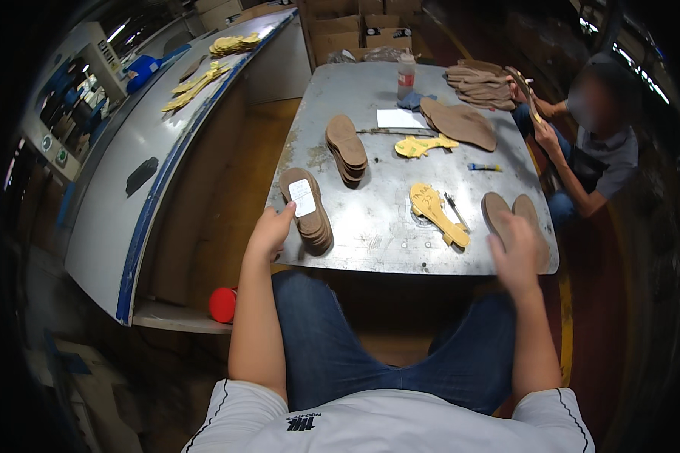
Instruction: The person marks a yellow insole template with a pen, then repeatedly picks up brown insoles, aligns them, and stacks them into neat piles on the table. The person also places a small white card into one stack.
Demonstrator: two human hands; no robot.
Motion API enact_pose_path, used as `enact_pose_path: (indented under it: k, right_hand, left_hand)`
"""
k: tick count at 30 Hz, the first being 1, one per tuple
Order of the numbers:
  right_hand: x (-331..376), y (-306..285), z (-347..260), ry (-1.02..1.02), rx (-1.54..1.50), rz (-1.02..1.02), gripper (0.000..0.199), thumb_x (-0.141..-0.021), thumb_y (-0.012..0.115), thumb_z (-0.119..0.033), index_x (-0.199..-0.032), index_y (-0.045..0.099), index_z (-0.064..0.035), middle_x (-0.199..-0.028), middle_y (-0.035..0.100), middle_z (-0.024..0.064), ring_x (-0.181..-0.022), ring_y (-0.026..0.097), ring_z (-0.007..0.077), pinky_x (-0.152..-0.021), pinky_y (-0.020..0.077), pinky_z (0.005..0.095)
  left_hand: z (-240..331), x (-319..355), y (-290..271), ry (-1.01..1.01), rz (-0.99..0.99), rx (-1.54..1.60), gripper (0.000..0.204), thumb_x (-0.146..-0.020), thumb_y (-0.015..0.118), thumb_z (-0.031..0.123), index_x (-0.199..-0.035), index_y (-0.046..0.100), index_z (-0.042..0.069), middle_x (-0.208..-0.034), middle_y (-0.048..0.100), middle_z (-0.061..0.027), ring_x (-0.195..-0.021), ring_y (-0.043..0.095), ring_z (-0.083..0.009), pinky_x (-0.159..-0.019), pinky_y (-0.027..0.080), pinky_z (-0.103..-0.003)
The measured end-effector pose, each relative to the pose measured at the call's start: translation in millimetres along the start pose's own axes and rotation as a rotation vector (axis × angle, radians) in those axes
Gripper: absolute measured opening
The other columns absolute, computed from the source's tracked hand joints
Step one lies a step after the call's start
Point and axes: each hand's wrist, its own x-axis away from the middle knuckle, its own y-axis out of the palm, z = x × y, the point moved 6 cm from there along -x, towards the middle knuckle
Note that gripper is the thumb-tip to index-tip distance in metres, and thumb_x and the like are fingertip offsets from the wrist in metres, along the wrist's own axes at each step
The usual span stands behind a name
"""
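Observation:
My left hand (270, 232) rests at the near left table edge, its thumb stretched out against a stack of brown shoe insoles (316, 226). A white paper label (301, 198) lies on top of that stack. The other left fingers are mostly hidden, and no grip on the stack shows. At the right, my right hand (518, 253) is blurred by motion over two brown insoles (494, 210); whether it touches them cannot be told. Between my hands lie a yellow sole-shaped template (428, 202) with handwriting and a black pen (456, 211).
Another insole stack (346, 147) stands farther back on the metal table (385, 253). Beyond lie a second yellow template (423, 146), large brown pieces (461, 124), a bottle (406, 75) and a heaped brown pile (479, 84). A co-worker (604, 143) sits at right, holding a piece. A bench (128, 226) stands left.

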Motion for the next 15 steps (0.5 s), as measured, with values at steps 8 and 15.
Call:
enact_pose_path:
  k: [8, 15]
  right_hand:
    - [-16, 82, -99, -0.143, -0.273, -0.843, 0.047, -0.099, 0.083, -0.022, -0.138, 0.074, 0.0021, -0.123, 0.081, 0.0229, -0.116, 0.078, 0.0387, -0.103, 0.0606, 0.0453]
    - [-67, 182, -133, 0.006, -0.414, -0.792, 0.051, -0.105, 0.078, -0.028, -0.146, 0.069, 0.0011, -0.125, 0.082, 0.0189, -0.115, 0.079, 0.0282, -0.102, 0.0615, 0.0411]
  left_hand:
    - [15, -56, 36, -0.005, -0.083, 0.021, 0.056, -0.104, 0.077, 0.051, -0.127, 0.077, 0.0, -0.107, 0.078, -0.0176, -0.092, 0.073, -0.0301, -0.079, 0.054, -0.052]
    - [3, -63, 48, 0.101, -0.071, 0.283, 0.072, -0.1, 0.085, 0.043, -0.135, 0.071, -0.018, -0.123, 0.079, -0.0258, -0.111, 0.078, -0.0336, -0.097, 0.059, -0.045]
